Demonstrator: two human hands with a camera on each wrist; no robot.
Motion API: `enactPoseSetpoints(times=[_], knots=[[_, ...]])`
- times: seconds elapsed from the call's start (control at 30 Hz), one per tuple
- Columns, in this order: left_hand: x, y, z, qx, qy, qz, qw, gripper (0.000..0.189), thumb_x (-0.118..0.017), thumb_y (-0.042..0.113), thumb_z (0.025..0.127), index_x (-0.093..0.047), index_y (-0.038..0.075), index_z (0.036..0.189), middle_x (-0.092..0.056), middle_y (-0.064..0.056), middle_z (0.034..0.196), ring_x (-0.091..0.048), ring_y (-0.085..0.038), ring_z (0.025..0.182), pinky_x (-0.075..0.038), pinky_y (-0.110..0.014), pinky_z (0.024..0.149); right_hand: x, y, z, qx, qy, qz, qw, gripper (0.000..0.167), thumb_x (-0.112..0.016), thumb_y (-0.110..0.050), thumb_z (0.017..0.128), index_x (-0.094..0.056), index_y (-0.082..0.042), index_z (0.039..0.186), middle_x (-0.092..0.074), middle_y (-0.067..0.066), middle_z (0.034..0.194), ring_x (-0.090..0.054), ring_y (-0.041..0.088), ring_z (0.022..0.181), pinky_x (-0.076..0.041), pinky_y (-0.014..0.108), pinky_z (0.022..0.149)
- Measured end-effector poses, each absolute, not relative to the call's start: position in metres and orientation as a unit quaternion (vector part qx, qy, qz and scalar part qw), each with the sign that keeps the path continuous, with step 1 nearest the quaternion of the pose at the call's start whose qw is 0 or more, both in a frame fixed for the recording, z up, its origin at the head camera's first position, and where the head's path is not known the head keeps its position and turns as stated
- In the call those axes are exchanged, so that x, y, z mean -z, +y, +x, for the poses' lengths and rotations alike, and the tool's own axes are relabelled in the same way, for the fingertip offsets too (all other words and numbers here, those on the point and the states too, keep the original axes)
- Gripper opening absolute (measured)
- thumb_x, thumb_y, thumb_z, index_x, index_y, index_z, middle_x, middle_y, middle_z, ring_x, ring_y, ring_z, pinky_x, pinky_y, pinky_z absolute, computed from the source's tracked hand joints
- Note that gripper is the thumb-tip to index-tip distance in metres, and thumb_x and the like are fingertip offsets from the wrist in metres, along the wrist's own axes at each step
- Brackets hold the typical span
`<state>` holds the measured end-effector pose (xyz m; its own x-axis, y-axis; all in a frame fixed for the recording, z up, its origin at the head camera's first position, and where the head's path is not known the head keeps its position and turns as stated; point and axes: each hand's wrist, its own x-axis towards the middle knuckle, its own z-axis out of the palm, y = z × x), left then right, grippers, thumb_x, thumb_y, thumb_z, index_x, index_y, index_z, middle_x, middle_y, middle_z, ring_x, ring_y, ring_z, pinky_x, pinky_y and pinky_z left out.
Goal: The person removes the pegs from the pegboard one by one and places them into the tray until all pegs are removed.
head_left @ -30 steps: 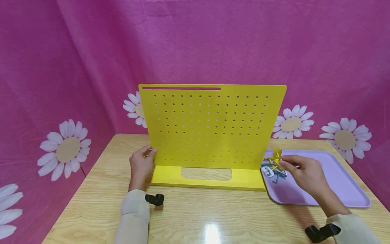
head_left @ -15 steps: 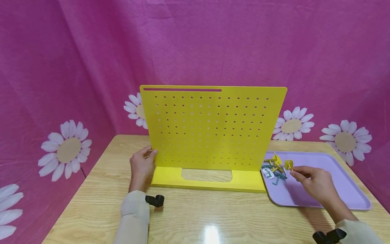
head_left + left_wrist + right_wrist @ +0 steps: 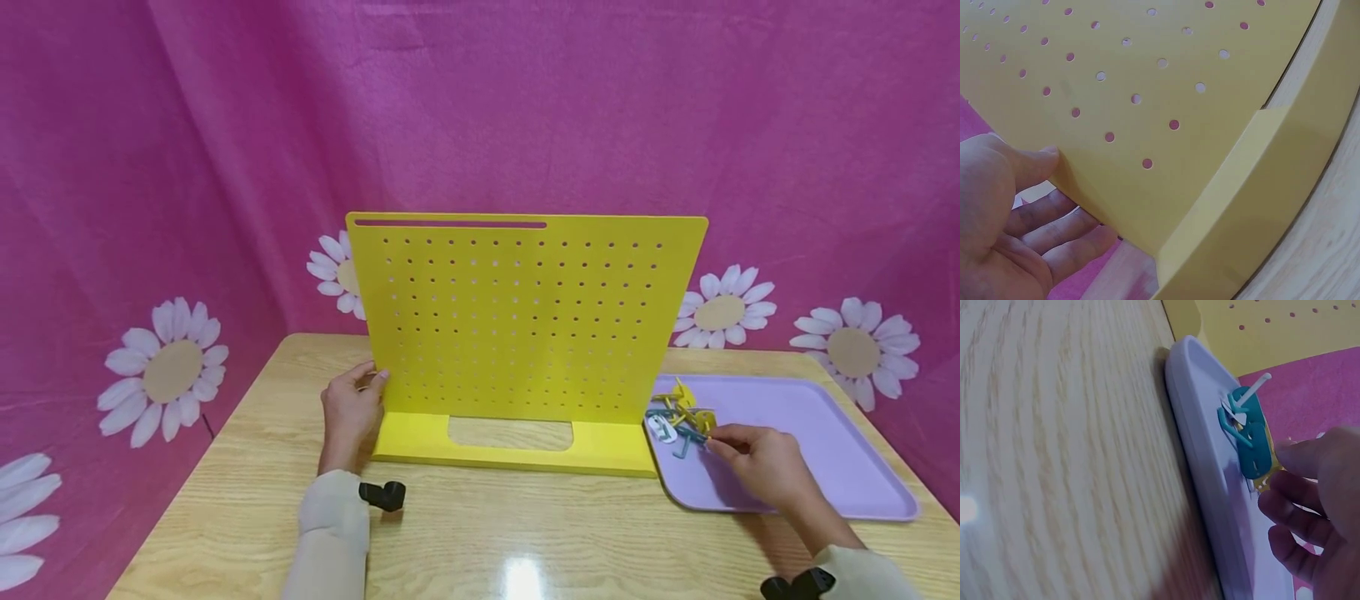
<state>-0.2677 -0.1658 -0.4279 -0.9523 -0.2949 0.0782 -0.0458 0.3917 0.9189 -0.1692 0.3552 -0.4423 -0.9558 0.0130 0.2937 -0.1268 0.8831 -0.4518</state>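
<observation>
A yellow pegboard [image 3: 510, 325] stands upright on its yellow base. At its lower left edge my left hand [image 3: 351, 408] grips it; in the left wrist view the thumb [image 3: 1038, 164] lies on the front face and the fingers reach behind. My right hand [image 3: 772, 467] pinches a yellow hook [image 3: 705, 422] over the left side of the purple tray [image 3: 825, 450]. Close by lies a small pile with yellow, white and green hooks [image 3: 1255, 453]. The green ones partly cover the yellow hook in the right wrist view, so the pinch is half hidden there.
The wooden table [image 3: 480, 525] carries the board and the tray, whose left rim sits against the board's right end. A pink curtain [image 3: 480, 100] with daisies hangs behind and at both sides. A black wrist camera [image 3: 382, 496] sits on the left sleeve.
My right hand first drew the yellow hook out of the pile to the right, then brought it lower and slightly left, beside the green hooks. My left hand stays on the board.
</observation>
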Motion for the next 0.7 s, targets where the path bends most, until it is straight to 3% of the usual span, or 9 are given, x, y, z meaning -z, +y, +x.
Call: enactPoseSetpoints(times=[0.17, 0.7], knots=[[0.428, -0.167, -0.268, 0.536, -0.831, 0.094, 0.119, 0.038, -0.064, 0.022, 0.100, -0.064, 0.008, 0.135, -0.068, -0.016, 0.119, -0.063, -0.032, 0.109, -0.055, -0.044, 0.090, 0.442, 0.350, -0.169, -0.233, -0.961, 0.042, 0.141, 0.013, -0.077, -0.009, 0.087, -0.078, -0.002, 0.097, -0.074, 0.015, 0.090, -0.066, 0.027, 0.080, -0.053, 0.047, 0.067], [0.420, -0.173, -0.262, 0.519, -0.843, 0.088, 0.107, 0.036, -0.063, 0.026, 0.101, -0.066, 0.010, 0.133, -0.068, -0.013, 0.116, -0.057, -0.032, 0.114, -0.051, -0.046, 0.093, 0.432, 0.352, -0.165, -0.233, -0.960, 0.047, 0.151, 0.020, -0.076, -0.012, 0.088, -0.075, 0.002, 0.103, -0.072, 0.010, 0.083, -0.063, 0.021, 0.072, -0.050, 0.040, 0.062]])
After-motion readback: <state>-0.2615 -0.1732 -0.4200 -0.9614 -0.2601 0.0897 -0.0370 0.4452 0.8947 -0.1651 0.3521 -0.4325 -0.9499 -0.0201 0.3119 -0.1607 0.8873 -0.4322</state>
